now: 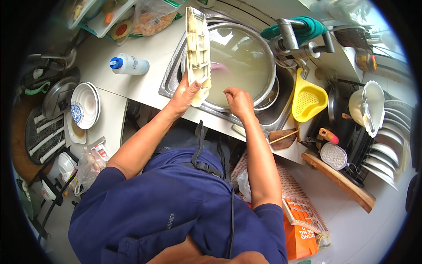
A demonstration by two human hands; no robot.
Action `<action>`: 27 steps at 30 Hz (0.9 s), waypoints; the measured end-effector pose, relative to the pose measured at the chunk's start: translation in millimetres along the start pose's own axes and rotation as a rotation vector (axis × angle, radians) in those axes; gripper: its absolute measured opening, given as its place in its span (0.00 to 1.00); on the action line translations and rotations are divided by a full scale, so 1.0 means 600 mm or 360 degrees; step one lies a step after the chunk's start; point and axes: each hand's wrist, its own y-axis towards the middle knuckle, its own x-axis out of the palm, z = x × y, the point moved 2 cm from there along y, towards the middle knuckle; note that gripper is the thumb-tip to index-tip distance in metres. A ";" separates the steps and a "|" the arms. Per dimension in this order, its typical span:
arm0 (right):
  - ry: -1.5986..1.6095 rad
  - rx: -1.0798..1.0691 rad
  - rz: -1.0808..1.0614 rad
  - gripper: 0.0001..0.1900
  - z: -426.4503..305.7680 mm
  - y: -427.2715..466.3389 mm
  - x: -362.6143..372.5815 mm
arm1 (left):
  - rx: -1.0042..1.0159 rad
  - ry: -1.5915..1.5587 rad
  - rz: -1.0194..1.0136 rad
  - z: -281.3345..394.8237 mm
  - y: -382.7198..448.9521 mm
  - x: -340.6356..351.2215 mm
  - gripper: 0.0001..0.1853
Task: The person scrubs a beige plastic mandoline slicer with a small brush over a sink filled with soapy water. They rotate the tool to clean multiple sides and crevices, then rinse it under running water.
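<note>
My left hand (183, 95) grips the lower end of a long cream plastic panel (198, 49) with moulded slots and dark brown stains. The panel stands raised over the left side of a round metal basin (274, 71), which sits in the steel sink. Cloudy water (244, 52) fills the basin, and a blurred pink thing (219, 67) shows in it beside the panel. Over the basin's near rim is my right hand (240, 103), its fingers curled in. Whether it holds anything small is hidden.
A blue-capped spray bottle (132, 64) lies left of the sink (168, 84). The faucet (291, 43), draped with a green cloth (305, 28), rises at the right. Nearby hangs a yellow strainer (310, 99). Stacked bowls (87, 105) stand left; racked plates (384, 155) stand right.
</note>
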 end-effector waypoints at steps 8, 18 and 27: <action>-0.0653 0.0068 -0.0255 0.10 0.054 0.053 0.095 | 0.0002 0.0044 0.0049 -0.038 0.026 -0.021 0.46; 0.1839 0.0705 -0.0220 0.11 -0.019 0.020 -0.038 | -0.0064 -0.0041 0.0051 -0.026 0.037 0.008 0.45; 0.1578 0.0452 -0.0238 0.08 -0.042 0.013 -0.072 | 0.0072 -0.0049 -0.0044 -0.010 0.034 0.035 0.47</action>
